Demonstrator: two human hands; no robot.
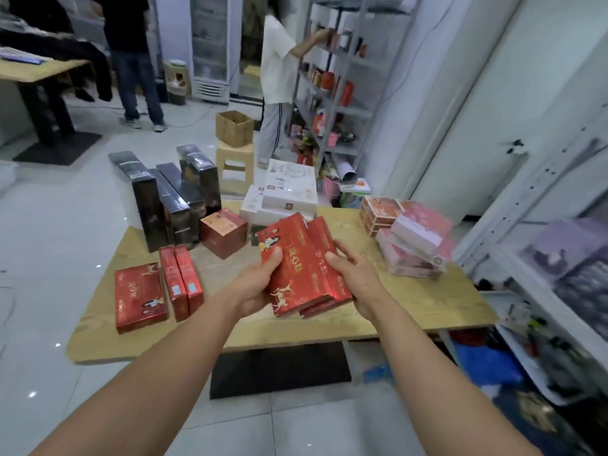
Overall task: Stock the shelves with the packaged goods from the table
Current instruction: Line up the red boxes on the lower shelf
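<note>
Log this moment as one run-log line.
stage: pickup | left hand: grips red boxes | right hand: grips red boxes | load: held above table | shelving: not yet done

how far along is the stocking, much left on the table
Some purple boxes already sit on the right shelf. In hand: left hand and right hand grip a stack of red boxes above the table. Left: black cartons, white boxes, pink boxes and more red packs.
</note>
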